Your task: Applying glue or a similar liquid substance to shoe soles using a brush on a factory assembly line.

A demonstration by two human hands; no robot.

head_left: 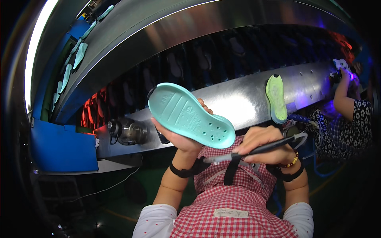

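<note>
A mint-green shoe sole is held up in my left hand, tilted with its heel end toward the upper left. Its grooved, holed face is turned to view, and a small dark patch marks the heel edge. My fingers wrap behind it, partly hidden. Close to the sole's toe end, my right hand grips a black pen-shaped tool with a cable at its rear. The tool's pale front end points left, below the sole and apart from it; its tip is blurred.
A lime-green sole lies on the metal bench. At the bench's left stands a dark, see-through jug. Beyond runs a rack of dim soles. Several mint soles line the far-left conveyor. A co-worker sits at right under violet light.
</note>
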